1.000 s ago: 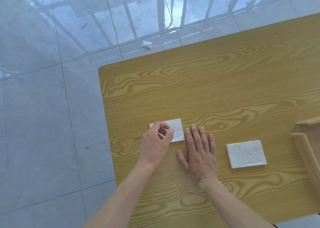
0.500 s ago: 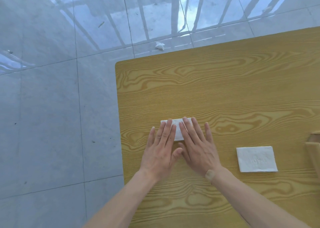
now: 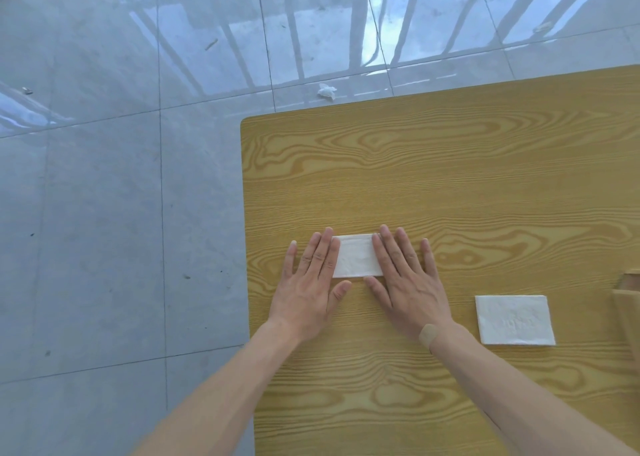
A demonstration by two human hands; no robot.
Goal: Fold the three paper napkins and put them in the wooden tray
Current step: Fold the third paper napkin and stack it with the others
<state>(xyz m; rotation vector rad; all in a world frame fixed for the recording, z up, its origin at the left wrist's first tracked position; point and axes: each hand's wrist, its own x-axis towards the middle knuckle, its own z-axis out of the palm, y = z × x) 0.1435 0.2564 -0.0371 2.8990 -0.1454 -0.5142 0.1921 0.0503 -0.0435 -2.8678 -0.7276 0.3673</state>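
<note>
You are pressing a folded napkin (image 3: 356, 256) flat near the left edge of the surface (image 3: 450, 178), your left hand (image 3: 311, 282) and right hand (image 3: 403, 282) both lying on it with fingers straight, gripping nothing. Its long axis is running parallel to the surface's far edge. A second folded napkin (image 3: 515, 319) is lying toward the right edge, just beside the wooden tray (image 3: 628, 310). Nothing is showing in the tray's visible sliver, and no third napkin is showing.
</note>
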